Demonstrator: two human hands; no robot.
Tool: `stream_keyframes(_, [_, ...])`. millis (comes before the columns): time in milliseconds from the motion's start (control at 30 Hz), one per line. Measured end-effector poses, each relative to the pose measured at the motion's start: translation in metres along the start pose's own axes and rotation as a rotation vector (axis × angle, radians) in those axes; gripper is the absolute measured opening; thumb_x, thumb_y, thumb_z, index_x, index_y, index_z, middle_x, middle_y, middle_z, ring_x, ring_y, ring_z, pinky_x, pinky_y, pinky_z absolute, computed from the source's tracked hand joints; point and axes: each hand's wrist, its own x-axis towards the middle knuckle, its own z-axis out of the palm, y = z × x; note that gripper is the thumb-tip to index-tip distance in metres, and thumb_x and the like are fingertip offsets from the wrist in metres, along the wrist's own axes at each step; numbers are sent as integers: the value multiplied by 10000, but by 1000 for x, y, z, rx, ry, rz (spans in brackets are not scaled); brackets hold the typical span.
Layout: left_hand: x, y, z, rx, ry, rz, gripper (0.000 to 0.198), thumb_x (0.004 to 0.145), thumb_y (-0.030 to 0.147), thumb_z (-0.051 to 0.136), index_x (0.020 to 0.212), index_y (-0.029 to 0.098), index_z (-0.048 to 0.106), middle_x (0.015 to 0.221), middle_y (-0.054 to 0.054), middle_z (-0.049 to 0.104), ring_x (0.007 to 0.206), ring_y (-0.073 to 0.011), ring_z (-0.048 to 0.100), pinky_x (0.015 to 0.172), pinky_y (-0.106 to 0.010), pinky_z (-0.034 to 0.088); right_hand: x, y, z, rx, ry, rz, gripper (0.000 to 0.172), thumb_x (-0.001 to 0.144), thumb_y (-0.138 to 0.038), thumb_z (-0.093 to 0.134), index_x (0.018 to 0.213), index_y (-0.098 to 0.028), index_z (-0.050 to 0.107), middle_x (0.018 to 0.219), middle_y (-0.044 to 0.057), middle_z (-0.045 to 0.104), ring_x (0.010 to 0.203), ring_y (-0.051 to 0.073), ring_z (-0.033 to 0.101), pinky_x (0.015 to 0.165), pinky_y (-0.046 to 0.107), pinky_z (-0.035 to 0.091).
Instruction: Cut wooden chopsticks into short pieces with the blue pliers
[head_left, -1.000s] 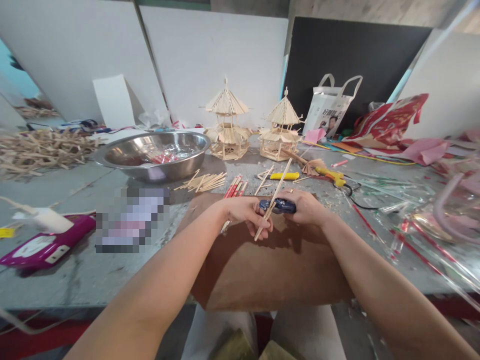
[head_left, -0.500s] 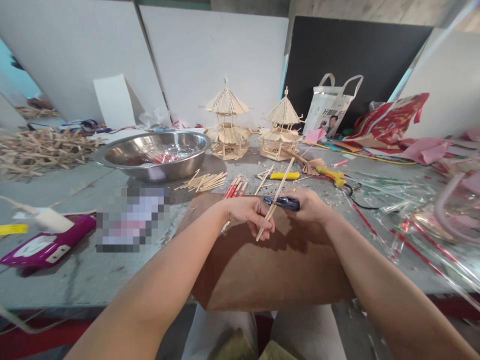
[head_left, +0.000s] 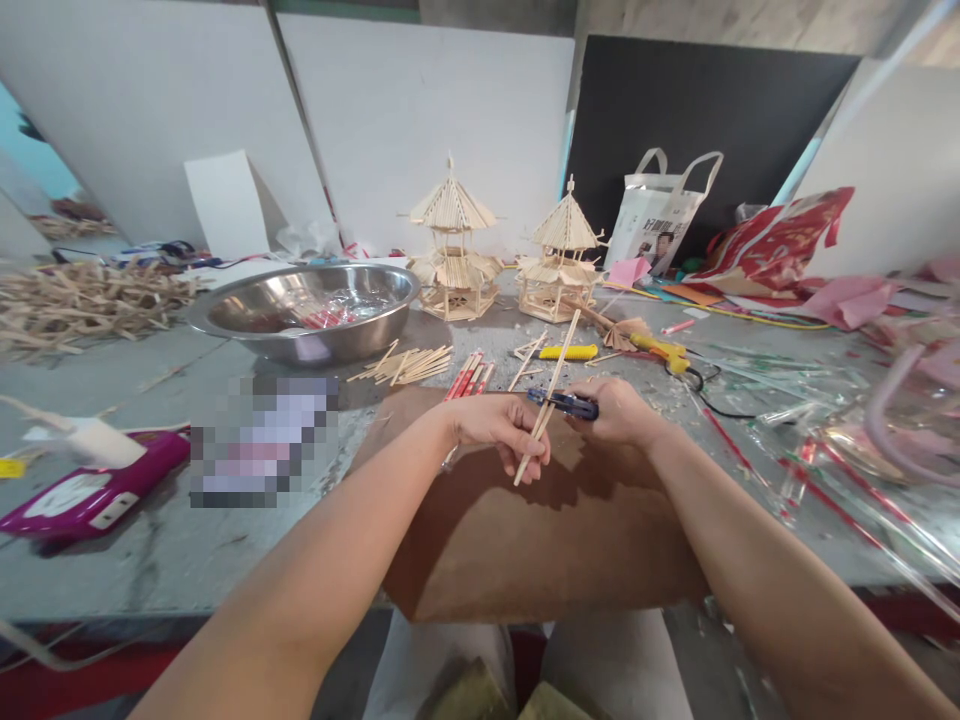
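Note:
My left hand [head_left: 510,435] pinches two thin wooden sticks [head_left: 557,370] near their lower ends, above a brown board [head_left: 525,570]. The sticks slant up to the right, close together. Closed round a dark blue cutting tool [head_left: 574,404] is my right hand [head_left: 619,412]. The tool's jaws meet the sticks just above my left fingers; whether they are fully closed on them cannot be made out. Behind my hands lie short loose sticks [head_left: 420,362], red-wrapped sticks [head_left: 466,376] and a yellow cutter [head_left: 568,352].
Two stick pagodas [head_left: 454,240] stand at the back. A steel bowl [head_left: 307,345], a blurred-out flat object [head_left: 262,440] and a purple device [head_left: 97,500] are on the left. To the right are a yellow glue gun [head_left: 664,352], clear plastic tubes [head_left: 847,480] and a white bag [head_left: 652,225].
The sticks stand slightly steeper in my left hand. The cutting tool has turned a little in my right hand, and its jaws sit across the sticks.

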Motion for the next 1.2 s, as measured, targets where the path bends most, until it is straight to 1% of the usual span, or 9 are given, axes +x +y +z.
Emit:
stream_keyframes(333, [0, -1, -2, -19, -3, 45, 219, 668, 304, 588, 741, 98, 571, 581, -40, 623, 545, -126, 590, 474, -197, 467, 1, -2, -3, -163, -55, 113, 158, 663, -332, 453, 671, -205, 547, 658, 6, 602, 596, 129, 524, 517, 214, 287])
stream_keyframes(533, [-2, -3, -7, -5, 94, 74, 229, 676, 284, 575, 809, 98, 559, 574, -27, 605, 509, -119, 576, 442, -191, 440, 4, -5, 0, -220, -73, 262, 203, 677, -375, 444, 676, -221, 576, 659, 14, 614, 601, 142, 530, 488, 228, 255])
stream_keyframes(600, [-2, -3, -8, 14, 136, 87, 244, 675, 281, 571, 839, 101, 552, 565, -19, 594, 476, -106, 559, 419, -183, 420, 5, -4, 2, -218, -75, 312, 263, 691, -437, 425, 703, -227, 582, 683, 18, 619, 615, 150, 537, 486, 231, 257])
stream_keyframes(700, [-2, -4, -9, 55, 208, 85, 277, 672, 259, 560, 905, 114, 533, 530, 2, 574, 431, -88, 529, 388, -165, 386, 7, -3, 2, -211, -87, 370, 441, 686, -590, 352, 745, -217, 579, 717, 41, 622, 648, 174, 547, 489, 235, 268])
stream_keyframes(833, [-3, -2, -10, 137, 283, 17, 397, 656, 171, 510, 1048, 134, 466, 498, 28, 554, 393, -80, 501, 382, -158, 373, 7, 0, -1, -192, -79, 423, 593, 664, -687, 249, 784, -199, 564, 757, 74, 617, 693, 205, 554, 501, 244, 285])
stream_keyframes(933, [-1, -2, -11, 212, 376, -51, 448, 627, 114, 467, 1074, 145, 442, 508, 34, 552, 380, -76, 489, 395, -166, 386, 6, 7, -2, -136, 25, 517, 614, 680, -684, 199, 763, -189, 553, 718, 88, 608, 682, 219, 557, 492, 251, 294])
stream_keyframes(1033, [4, -6, -15, 320, 570, -79, 426, 631, 101, 429, 1054, 146, 450, 505, 40, 535, 367, -77, 472, 393, -179, 386, 5, 16, 0, 19, 248, 576, 617, 681, -687, 176, 667, -182, 530, 586, 72, 570, 628, 207, 551, 489, 252, 321])
stream_keyframes(1133, [11, -12, -21, 513, 852, -76, 325, 647, 120, 427, 960, 145, 509, 602, 11, 568, 483, -102, 531, 489, -220, 439, 8, 19, 6, 429, 531, 606, 626, 651, -718, 156, 582, -185, 478, 469, 27, 500, 489, 154, 514, 450, 241, 353])
stream_keyframes(1200, [15, -14, -22, 735, 1059, -13, 282, 637, 127, 452, 902, 149, 545, 796, -34, 599, 739, -152, 569, 677, -276, 455, 13, 16, 11, 779, 699, 638, 640, 638, -731, 122, 588, -188, 457, 449, 4, 480, 414, 127, 482, 407, 236, 366])
